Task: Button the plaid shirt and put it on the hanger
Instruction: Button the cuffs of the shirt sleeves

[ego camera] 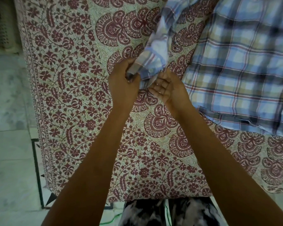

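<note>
While the shirt (235,62) is lying spread on the sheet (69,88) at right, the hands are working close together at one cuff (147,66): left hand (124,84) is gripping its edge, right hand (167,88) is resting palm-up beside it, fingers loose, holding nothing. Front placket is running off frame, so buttoning progress is unclear; no hanger is showing.
</note>
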Tool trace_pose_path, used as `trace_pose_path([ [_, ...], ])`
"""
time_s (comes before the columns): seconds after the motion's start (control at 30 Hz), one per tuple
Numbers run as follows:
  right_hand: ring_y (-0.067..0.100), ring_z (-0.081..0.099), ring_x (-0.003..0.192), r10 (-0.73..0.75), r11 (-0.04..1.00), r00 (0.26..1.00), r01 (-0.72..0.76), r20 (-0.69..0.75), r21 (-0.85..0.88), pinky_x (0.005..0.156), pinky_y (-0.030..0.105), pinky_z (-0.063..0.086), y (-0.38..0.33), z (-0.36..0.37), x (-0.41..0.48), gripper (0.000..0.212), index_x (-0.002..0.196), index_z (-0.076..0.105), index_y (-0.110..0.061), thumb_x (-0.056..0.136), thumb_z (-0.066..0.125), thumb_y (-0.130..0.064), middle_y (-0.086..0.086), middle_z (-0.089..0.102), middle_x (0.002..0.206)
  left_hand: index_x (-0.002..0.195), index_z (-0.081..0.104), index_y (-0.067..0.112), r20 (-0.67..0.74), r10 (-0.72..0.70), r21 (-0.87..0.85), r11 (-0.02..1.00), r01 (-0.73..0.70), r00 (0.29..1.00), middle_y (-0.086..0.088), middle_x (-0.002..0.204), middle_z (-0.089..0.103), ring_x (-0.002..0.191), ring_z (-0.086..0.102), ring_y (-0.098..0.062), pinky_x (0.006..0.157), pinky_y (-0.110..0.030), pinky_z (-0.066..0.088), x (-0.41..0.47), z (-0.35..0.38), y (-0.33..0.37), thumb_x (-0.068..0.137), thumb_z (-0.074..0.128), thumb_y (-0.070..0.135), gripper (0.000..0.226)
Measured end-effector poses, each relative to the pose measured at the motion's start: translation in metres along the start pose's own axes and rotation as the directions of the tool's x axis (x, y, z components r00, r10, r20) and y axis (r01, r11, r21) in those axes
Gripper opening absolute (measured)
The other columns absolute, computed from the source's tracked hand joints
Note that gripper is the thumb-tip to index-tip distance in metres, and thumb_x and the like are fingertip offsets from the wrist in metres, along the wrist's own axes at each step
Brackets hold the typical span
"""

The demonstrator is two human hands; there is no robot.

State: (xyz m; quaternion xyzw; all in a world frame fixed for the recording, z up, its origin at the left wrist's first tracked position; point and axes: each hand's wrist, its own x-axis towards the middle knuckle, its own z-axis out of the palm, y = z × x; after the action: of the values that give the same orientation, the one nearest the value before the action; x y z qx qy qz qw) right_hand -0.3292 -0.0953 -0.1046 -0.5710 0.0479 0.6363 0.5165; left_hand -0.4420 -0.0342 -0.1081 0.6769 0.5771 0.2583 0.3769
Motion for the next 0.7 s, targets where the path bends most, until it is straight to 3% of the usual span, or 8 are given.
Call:
trace_pose_path([
  [0.07, 0.022, 0.060, 0.099, -0.013, 1.000, 0.999, 0.014, 0.030, -0.019, 0.097, 0.038, 0.048, 0.000, 0.002, 0.002, 0.053, 0.128, 0.048, -0.006, 0.096, 0.033, -0.046, 0.010, 0.060, 0.109, 0.102, 0.069, 0.008, 0.031, 0.145, 0.065, 0.987, -0.147, 0.989, -0.007, 0.091, 0.060, 0.077, 0.052, -0.003, 0.069, -0.012, 0.044, 0.000, -0.004, -0.001, 0.073, 0.054, 0.010, 0.032],
  [0.17, 0.026, 0.062, 0.096, -0.014, 0.998, 0.999, 0.017, 0.038, -0.064, 0.089, 0.039, 0.050, -0.001, 0.008, 0.004, 0.044, 0.117, 0.056, -0.008, 0.093, 0.045, -0.043, 0.016, 0.064, 0.111, 0.098, 0.072, 0.020, 0.267, 0.075, 0.117, 0.987, -0.109, 0.961, -0.008, 0.113, 0.057, 0.108, 0.051, -0.025, 0.090, -0.048, 0.048, -0.003, -0.009, -0.007, 0.070, 0.050, 0.018, 0.035],
  [0.23, 0.023, 0.062, 0.082, 0.007, 0.998, 1.000, -0.008, -0.031, -0.060, 0.073, 0.031, 0.054, -0.004, 0.013, 0.005, 0.023, 0.102, 0.058, -0.005, 0.094, 0.050, -0.025, 0.011, 0.065, 0.095, 0.092, 0.071, 0.026, 0.356, -0.029, -0.037, 0.998, 0.045, 0.934, -0.002, 0.124, 0.050, 0.119, 0.046, -0.024, 0.094, -0.044, 0.049, -0.003, -0.015, -0.009, 0.072, 0.044, 0.026, 0.034],
  [0.33, 0.016, 0.060, 0.072, 0.028, 1.000, 0.999, -0.028, -0.045, 0.007, 0.065, 0.027, 0.057, -0.004, 0.014, 0.009, 0.007, 0.090, 0.055, -0.006, 0.093, 0.048, -0.008, 0.005, 0.060, 0.082, 0.101, 0.066, 0.016, 0.278, -0.252, -0.283, 0.901, 0.329, 0.927, -0.007, 0.124, 0.055, 0.108, 0.054, -0.014, 0.077, -0.015, 0.050, -0.001, -0.021, -0.004, 0.085, 0.049, 0.024, 0.024],
  [0.47, 0.014, 0.069, 0.074, -0.040, 0.999, 0.999, 0.039, 0.024, 0.026, 0.065, 0.026, 0.059, 0.005, 0.014, 0.011, 0.011, 0.098, 0.060, -0.007, 0.088, 0.056, -0.002, 0.006, 0.068, 0.091, 0.118, 0.049, 0.010, 0.434, -0.424, -0.429, 0.678, 0.596, 0.795, -0.006, 0.114, 0.060, 0.098, 0.064, -0.018, 0.072, -0.026, 0.056, 0.005, -0.023, -0.009, 0.089, 0.059, 0.017, 0.032],
  [0.5, 0.013, 0.070, 0.074, -0.069, 0.998, 0.998, 0.069, 0.005, 0.006, 0.064, 0.024, 0.058, 0.008, 0.015, 0.011, 0.013, 0.097, 0.060, -0.007, 0.086, 0.058, -0.001, 0.006, 0.068, 0.093, 0.117, 0.050, 0.007, 0.402, -0.422, -0.489, 0.651, 0.580, 0.813, -0.006, 0.108, 0.062, 0.095, 0.065, -0.019, 0.072, -0.030, 0.058, 0.006, -0.023, -0.009, 0.087, 0.062, 0.011, 0.032],
  [0.6, 0.013, 0.068, 0.076, -0.204, 0.972, 0.977, 0.194, -0.069, -0.129, 0.067, 0.024, 0.058, 0.016, 0.019, 0.013, 0.018, 0.095, 0.058, -0.006, 0.081, 0.064, 0.004, 0.007, 0.066, 0.092, 0.105, 0.051, 0.006, 0.123, -0.394, -0.503, 0.766, 0.400, 0.911, 0.000, 0.092, 0.063, 0.078, 0.066, -0.004, 0.068, -0.028, 0.058, 0.012, -0.027, -0.015, 0.078, 0.068, -0.001, 0.033],
  [0.7, 0.023, 0.064, 0.081, -0.345, 0.894, 0.934, 0.298, -0.090, -0.333, 0.076, 0.040, 0.058, 0.027, 0.033, 0.024, 0.018, 0.093, 0.058, -0.005, 0.079, 0.067, 0.002, 0.012, 0.066, 0.088, 0.098, 0.044, 0.017, -0.014, -0.372, -0.452, 0.830, 0.326, 0.928, -0.006, 0.097, 0.062, 0.084, 0.066, -0.012, 0.073, -0.036, 0.059, 0.014, -0.029, -0.032, 0.072, 0.073, 0.003, 0.041],
])
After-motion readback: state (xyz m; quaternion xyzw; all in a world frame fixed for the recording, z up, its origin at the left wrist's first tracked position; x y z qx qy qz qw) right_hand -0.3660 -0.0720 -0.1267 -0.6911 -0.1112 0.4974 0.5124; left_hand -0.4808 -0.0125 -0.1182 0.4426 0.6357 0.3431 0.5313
